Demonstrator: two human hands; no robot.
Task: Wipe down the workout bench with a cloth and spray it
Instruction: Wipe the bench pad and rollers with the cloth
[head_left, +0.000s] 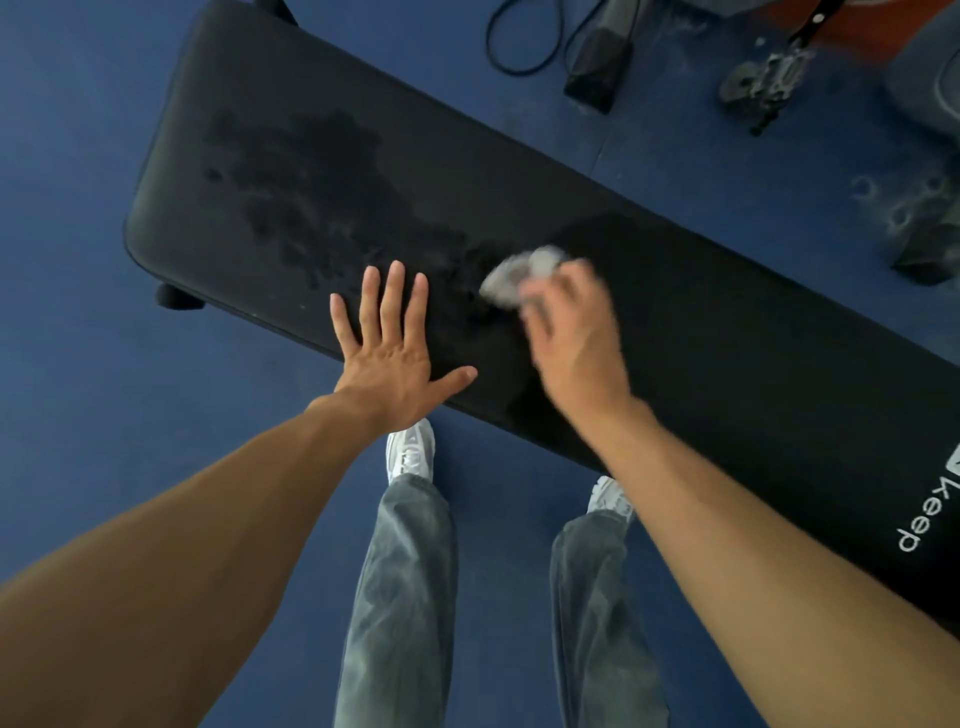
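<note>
A long black padded workout bench (270, 104) runs diagonally from upper left to lower right over the blue floor. Dark wet blotches cover its left half; the part right of my hands looks evenly darker. My left hand (393, 349) lies flat on the near edge of the pad, fingers spread, holding nothing. Right beside it, my right hand (574, 332) is blurred with motion and grips a crumpled pale grey cloth (524, 271) pressed on the pad. No spray bottle is in view.
My legs in grey trousers and white shoes (410, 451) stand close to the bench's near side. Beyond the bench lie a black cable loop (519, 47), a black block-shaped foot (597, 67) and a bicycle pedal (766, 83). A bench foot (176, 297) sticks out at left.
</note>
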